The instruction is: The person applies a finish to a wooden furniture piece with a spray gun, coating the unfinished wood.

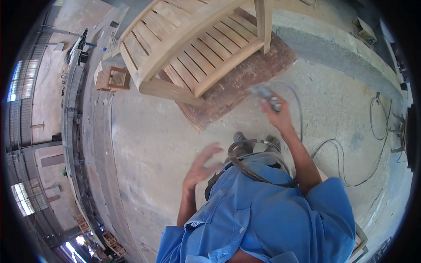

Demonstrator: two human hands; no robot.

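Observation:
My right hand point(277, 115) is wrapped around a grey metal hand tool point(264, 93) with a thin hose point(300, 105) running back from it. Motion blurs the tool, so its exact kind does not show; it looks like an air tool. Its front end points toward a slatted wooden bench point(215, 81) and stays apart from it. My left hand point(202, 165) hovers before my waist, fingers spread and slightly smeared, holding nothing. The bench, of pale bare wood with a curved top rail, rests on a worn brown board point(237, 94).
More hose point(340, 162) lies looped on the concrete floor to the right, and a hose coil point(250, 168) sits across my waist. A concrete ledge point(333, 37) crosses the upper right. A small wooden stool-like piece point(112, 79) stands left of the bench.

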